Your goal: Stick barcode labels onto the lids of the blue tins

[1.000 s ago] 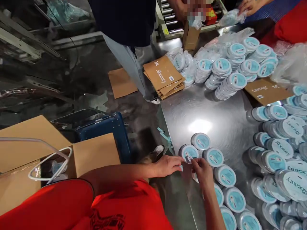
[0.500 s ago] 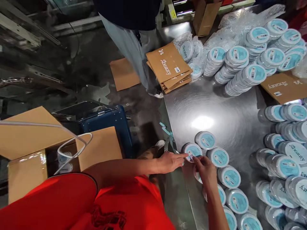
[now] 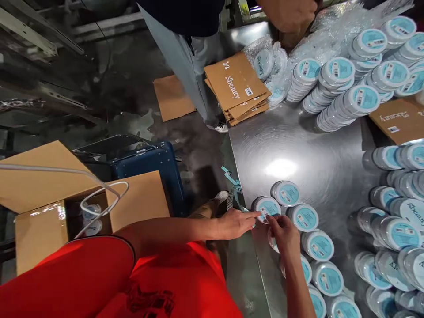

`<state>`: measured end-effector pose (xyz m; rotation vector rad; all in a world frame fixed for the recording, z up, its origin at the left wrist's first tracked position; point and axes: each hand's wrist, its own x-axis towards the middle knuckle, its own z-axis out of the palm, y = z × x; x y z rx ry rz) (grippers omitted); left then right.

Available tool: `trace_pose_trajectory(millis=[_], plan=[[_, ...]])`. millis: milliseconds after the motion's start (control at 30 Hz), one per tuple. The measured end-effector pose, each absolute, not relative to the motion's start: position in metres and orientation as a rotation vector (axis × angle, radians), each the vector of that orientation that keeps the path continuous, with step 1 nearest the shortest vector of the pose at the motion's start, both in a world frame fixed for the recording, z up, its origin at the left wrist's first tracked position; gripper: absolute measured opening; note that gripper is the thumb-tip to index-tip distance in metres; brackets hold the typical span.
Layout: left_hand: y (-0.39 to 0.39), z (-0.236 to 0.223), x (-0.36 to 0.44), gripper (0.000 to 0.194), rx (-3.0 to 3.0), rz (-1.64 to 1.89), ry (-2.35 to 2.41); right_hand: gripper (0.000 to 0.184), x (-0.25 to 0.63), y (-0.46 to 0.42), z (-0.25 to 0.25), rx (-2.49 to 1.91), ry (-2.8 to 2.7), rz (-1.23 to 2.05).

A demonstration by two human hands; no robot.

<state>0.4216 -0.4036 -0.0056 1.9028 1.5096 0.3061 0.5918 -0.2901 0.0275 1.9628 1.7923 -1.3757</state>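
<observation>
Left hand (image 3: 236, 224): fingers extended, not clearly closed, tips on the near edge of a round silver-sided tub with a teal lid (image 3: 266, 209). Right hand (image 3: 284, 236): fingers curled and pinched on the tub's lower right edge, so it has hold of it. Tub sits at the near left corner of the brushed stainless steel table (image 3: 298, 150), on its side or flat: can't tell. A narrow teal plastic strip (image 3: 232, 187) hangs over the table edge, just beside the tub; attachment unclear.

Around it: a loose cluster of matching tubs (image 3: 303, 217) touching or just beside it, with larger stacks on the far and right parts of the table. Flat brown cardboard mailers printed "Sbeauty" (image 3: 236, 84) lie at the far table edge, beside clear bubble-wrap bags (image 3: 265, 66). Open brown cardboard carton (image 3: 39, 234) at near left, tubs inside. Dark blue case (image 3: 149, 176) stands next to it. Co-worker in grey trousers (image 3: 185, 66) stands at the far side; another person's hand (image 3: 288, 13) at the far edge.
</observation>
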Motion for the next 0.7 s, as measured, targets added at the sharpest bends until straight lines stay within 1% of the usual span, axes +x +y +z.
trace_pose_trajectory(millis=[233,367,533,600,700], plan=[[-0.402,0.003,0.424,0.029,1.95,0.168,1.512,0.036,0.588,-0.288,0.03,1.968,1.783,-1.303],[-0.397,0.005,0.43,0.027,2.018,0.146,1.476,0.035,0.585,-0.289,0.03,1.961,1.849,-1.272],[-0.393,0.0,0.437,0.034,1.929,0.071,1.473,0.026,0.581,-0.292,0.028,1.899,1.934,-0.999],[-0.391,0.0,0.436,0.034,1.807,0.123,1.457,0.028,0.582,-0.29,0.028,1.917,1.913,-0.91],[-0.384,0.001,0.431,0.024,1.538,0.334,1.415,0.035,0.586,-0.288,0.035,1.954,1.896,-0.839]])
